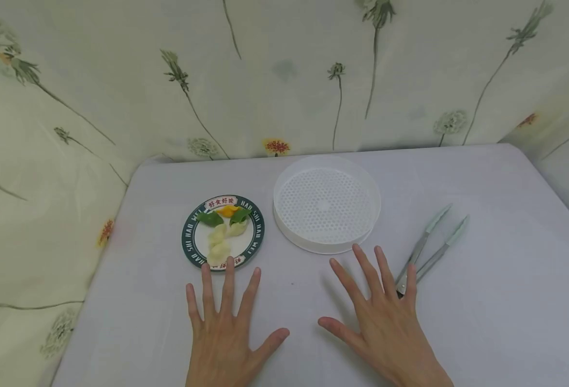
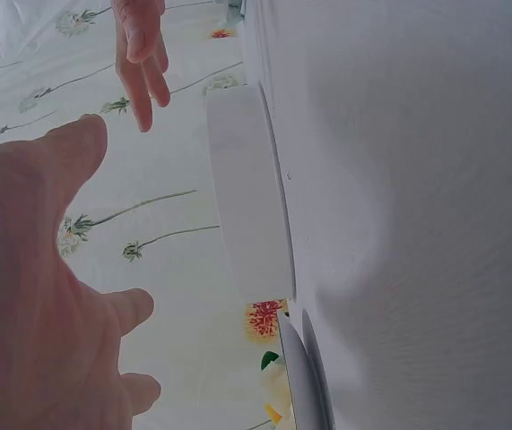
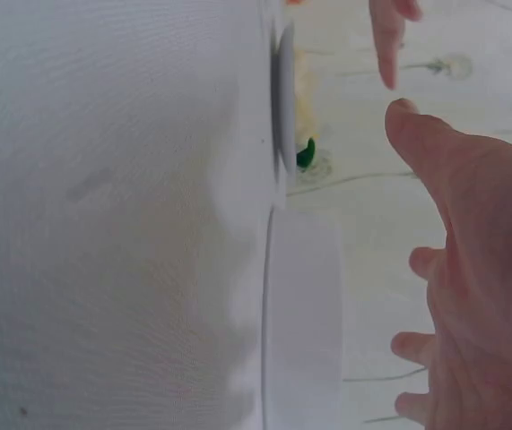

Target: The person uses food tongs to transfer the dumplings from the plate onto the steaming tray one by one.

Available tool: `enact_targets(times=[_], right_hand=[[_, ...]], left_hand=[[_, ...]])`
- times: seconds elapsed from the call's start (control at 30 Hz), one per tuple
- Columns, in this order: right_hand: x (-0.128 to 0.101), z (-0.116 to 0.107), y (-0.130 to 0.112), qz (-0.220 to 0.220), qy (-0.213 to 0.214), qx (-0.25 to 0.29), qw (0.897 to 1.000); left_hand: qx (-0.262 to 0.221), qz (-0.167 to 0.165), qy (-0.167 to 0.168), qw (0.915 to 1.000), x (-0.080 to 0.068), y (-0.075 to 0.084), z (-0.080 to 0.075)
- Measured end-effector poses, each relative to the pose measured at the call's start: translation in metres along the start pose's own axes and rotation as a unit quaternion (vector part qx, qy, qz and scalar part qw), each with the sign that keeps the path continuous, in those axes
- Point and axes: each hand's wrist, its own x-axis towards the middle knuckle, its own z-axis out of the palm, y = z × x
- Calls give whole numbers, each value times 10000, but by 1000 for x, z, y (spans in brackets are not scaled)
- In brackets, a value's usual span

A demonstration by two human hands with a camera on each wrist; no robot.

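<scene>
**Both hands flat, nothing picked up yet**

The left hand (image 1: 221, 328) lies palm down on the pale lilac cloth-covered surface (image 1: 483, 301), its fingers (image 1: 228, 279) straight and spread, holding nothing. Their tips come just short of the small round plate with a dark green lettered rim (image 1: 188, 236). The right hand (image 1: 386, 317) lies flat in the same way, fingers splayed and empty; its outer fingers rest on or just beside the hinge end of the metal tongs with pale green tips (image 1: 429, 244), which lie open on the surface, pointing away and to the right.

As far as can be judged, the work has not begun. The pale yellow dumplings (image 1: 219, 242) sit together on the plate beside green leaf-like pieces and an orange one, while the round white perforated steamer tray (image 1: 327, 204), just right of the plate, stands empty. The tongs are not gripped.

The dumplings look soft, plump and pleated, touching each other in the plate's middle.
</scene>
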Motion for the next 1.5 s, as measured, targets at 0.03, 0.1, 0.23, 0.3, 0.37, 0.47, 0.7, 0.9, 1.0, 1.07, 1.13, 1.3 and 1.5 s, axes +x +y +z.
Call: enact_targets(times=[0.03,0.1,0.23,0.3,0.37,0.47,0.7,0.9,1.0,1.07,1.13,1.3,1.5], right_hand=[[0,0,0,5,-18,11,10000],[0,0,0,10,-41,10,10000],[-1,-1,0,23,-67,27,10000],[-1,-1,1,30,-68,39,10000],[-1,-2,1,18,-47,42,10000],[0,-3,3,0,-26,39,10000],[-2,-6,10,128,-227,83,9996],[-3,-6,16,348,-402,-10,9986],[-5,-7,20,483,-456,-43,9978],[-6,-6,24,517,-428,-47,9977],[-7,-6,28,581,-437,-66,9973],[-10,-6,38,762,-337,-120,9965],[-12,-8,48,1102,-442,55,9929]], left_hand=[[3,2,-6,10000,0,0,0],[16,10,-12,10000,0,0,0],[-8,-39,-45,10000,-1,1,-1],[-36,-107,-124,9999,-1,1,-1],[-77,-212,-233,9995,-2,1,-2],[-173,-421,-445,9980,-1,2,-3],[-411,-758,-808,9930,0,0,-4],[-621,-880,-1117,9879,-2,-7,-1],[-778,-1001,-1240,9841,-3,-13,0],[-900,-1135,-1320,9806,-2,-15,-1],[-1105,-1313,-1377,9755,0,-18,-4],[-1761,-1763,-1283,9599,3,-27,-13],[-2043,-2088,-1195,9489,2,-37,-15]])
